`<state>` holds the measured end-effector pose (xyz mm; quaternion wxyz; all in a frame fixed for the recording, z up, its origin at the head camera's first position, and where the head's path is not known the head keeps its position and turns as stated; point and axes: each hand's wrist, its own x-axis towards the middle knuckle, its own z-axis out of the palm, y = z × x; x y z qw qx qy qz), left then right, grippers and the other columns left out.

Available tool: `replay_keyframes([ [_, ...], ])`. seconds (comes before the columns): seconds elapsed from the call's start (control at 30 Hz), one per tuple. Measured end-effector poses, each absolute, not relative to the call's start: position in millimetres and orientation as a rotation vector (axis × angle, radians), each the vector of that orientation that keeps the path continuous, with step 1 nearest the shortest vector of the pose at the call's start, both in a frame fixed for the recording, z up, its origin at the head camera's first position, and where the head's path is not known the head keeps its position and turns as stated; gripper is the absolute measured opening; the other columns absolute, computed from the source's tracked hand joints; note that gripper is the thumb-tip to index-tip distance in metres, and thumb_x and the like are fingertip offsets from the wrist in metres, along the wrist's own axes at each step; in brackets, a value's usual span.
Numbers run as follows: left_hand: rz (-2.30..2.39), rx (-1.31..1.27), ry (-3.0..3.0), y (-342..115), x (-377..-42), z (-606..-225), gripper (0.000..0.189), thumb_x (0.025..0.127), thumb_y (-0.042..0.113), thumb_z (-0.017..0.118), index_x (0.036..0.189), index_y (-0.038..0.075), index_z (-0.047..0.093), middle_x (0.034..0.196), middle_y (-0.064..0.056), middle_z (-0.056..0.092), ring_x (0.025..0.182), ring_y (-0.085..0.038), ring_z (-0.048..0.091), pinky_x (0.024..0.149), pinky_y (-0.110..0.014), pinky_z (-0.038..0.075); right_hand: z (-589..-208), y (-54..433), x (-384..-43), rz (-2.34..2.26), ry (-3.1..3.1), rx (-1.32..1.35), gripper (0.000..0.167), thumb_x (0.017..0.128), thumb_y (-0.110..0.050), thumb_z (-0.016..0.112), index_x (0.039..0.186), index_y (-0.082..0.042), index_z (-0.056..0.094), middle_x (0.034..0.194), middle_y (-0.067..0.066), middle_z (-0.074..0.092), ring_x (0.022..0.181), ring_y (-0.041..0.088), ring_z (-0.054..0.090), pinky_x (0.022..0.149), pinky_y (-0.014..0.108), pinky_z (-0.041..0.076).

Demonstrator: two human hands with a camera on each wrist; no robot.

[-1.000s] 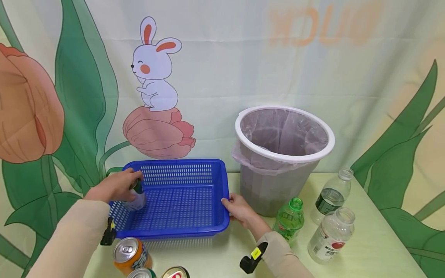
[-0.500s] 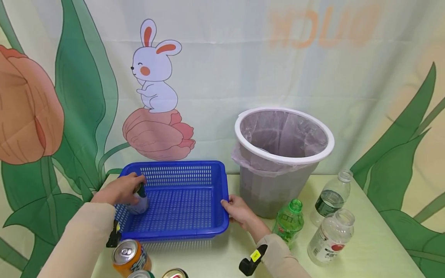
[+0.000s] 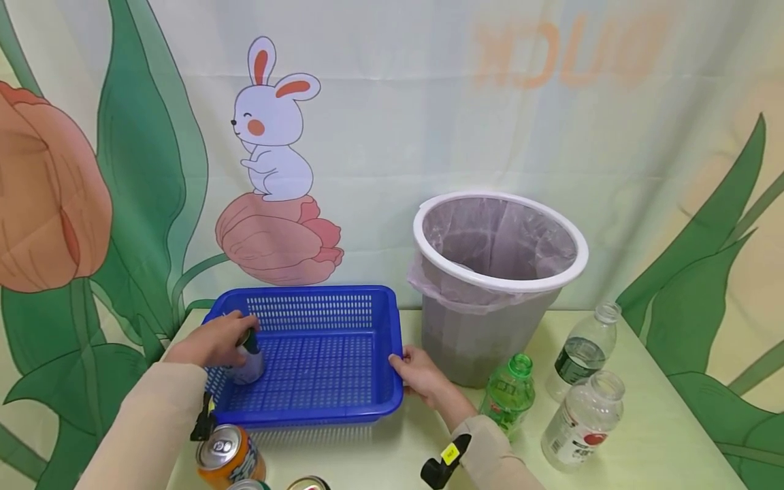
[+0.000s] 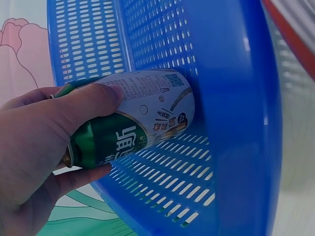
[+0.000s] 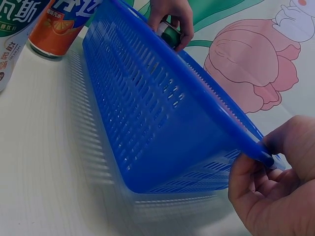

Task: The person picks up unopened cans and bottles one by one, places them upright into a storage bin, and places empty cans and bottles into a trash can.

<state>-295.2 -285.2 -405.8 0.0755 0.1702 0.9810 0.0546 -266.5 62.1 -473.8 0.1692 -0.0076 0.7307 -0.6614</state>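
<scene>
My left hand (image 3: 214, 340) grips a green and white drink can (image 4: 147, 108) by its upper part, thumb on one side and fingers on the other. The can stands inside the blue plastic basket (image 3: 306, 412), near its left end; in the left wrist view its lower end is by the basket's wall. At the opposite end, my right hand (image 3: 421, 373) pinches the basket's rim, with the thumb on top and curled fingers beneath, as the right wrist view shows (image 5: 275, 187).
An orange can (image 3: 229, 456) stands before the basket, with two more can tops at the lower edge. Right of the basket are a grey lined bin (image 3: 478, 340), a green bottle (image 3: 508, 395) and two clear bottles, one labelled dark green (image 3: 582, 350), one with a red mark (image 3: 582, 422).
My left hand has shifted a little right and down with the can inside the basket. The right hand keeps its hold on the rim.
</scene>
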Motion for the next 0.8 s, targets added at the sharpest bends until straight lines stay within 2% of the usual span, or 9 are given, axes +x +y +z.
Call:
replay_keyframes([
  [0.13,0.163,0.519,2.946,-283.8,-296.0,-406.2,0.049,0.071,0.012,0.075,0.116,0.006,0.056,0.091,-0.007,0.049,0.077,-0.022,0.047,0.064,-0.036,0.046,-472.9,63.0,-265.2,-1.875,2.081,-0.011,0.024,0.096,-0.016,0.045,0.108,0.005,0.047,0.099,0.019,0.062,0.081,0.025,0.065,0.065,0.037,0.056],
  [0.33,0.128,0.497,2.947,-283.3,-297.7,-407.7,0.052,0.07,0.013,0.076,0.117,0.006,0.056,0.094,-0.009,0.051,0.078,-0.022,0.049,0.069,-0.041,0.049,-470.6,62.9,-263.6,-1.862,2.073,-0.015,0.025,0.096,-0.017,0.045,0.108,0.005,0.047,0.101,0.02,0.062,0.085,0.028,0.065,0.066,0.037,0.056],
  [0.5,0.12,0.497,2.937,-283.3,-300.5,-409.9,0.052,0.07,0.013,0.075,0.117,0.005,0.056,0.095,-0.011,0.051,0.079,-0.023,0.049,0.069,-0.04,0.048,-472.3,63.6,-264.8,-1.86,2.079,-0.009,0.026,0.096,-0.017,0.045,0.109,0.005,0.047,0.098,0.016,0.062,0.08,0.021,0.064,0.067,0.038,0.056],
  [0.8,0.108,0.437,2.963,-283.9,-303.9,-411.4,0.051,0.07,0.014,0.077,0.117,0.006,0.057,0.1,-0.015,0.053,0.086,-0.027,0.054,0.073,-0.045,0.051,-472.0,62.8,-265.7,-1.863,2.073,-0.006,0.026,0.097,-0.018,0.045,0.11,0.004,0.047,0.097,0.015,0.062,0.078,0.02,0.065,0.067,0.038,0.056],
])
